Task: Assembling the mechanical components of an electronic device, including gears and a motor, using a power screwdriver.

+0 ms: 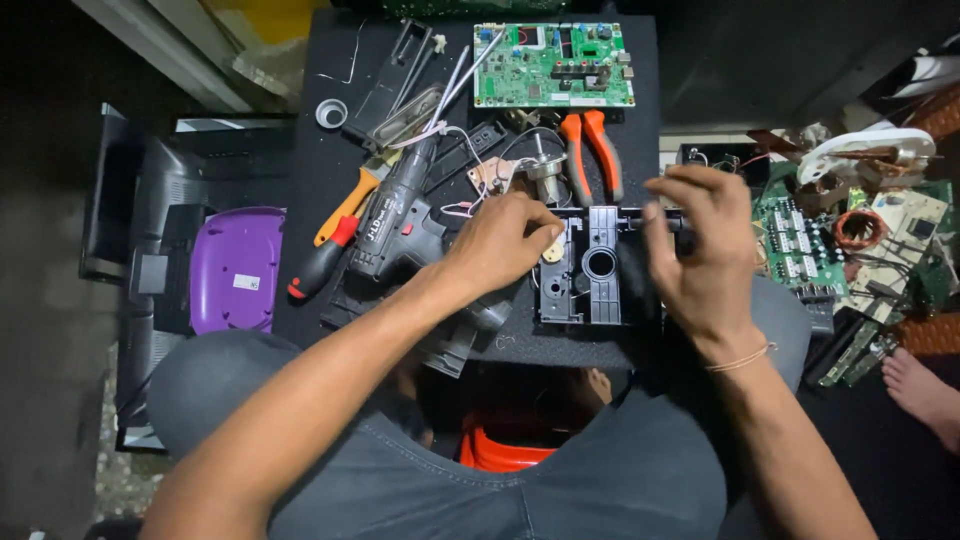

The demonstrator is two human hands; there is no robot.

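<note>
A black plastic frame part (592, 268) with a round hole lies on a black board (330, 150) across my lap. My left hand (500, 240) rests at the frame's left edge, fingers curled on a small pale round piece (553, 250). My right hand (700, 250) hovers over the frame's right end with thumb and fingers pinched together; whether it holds anything there is hidden. A dark cordless drill (400, 225) lies just left of my left hand.
A green circuit board (553, 65) lies at the far edge, orange-handled pliers (592, 150) below it. Orange and red screwdrivers (335, 235) lie left of the drill. A purple case (235, 268) sits at left. More circuit boards (800, 240) and a bare foot (925, 395) are at right.
</note>
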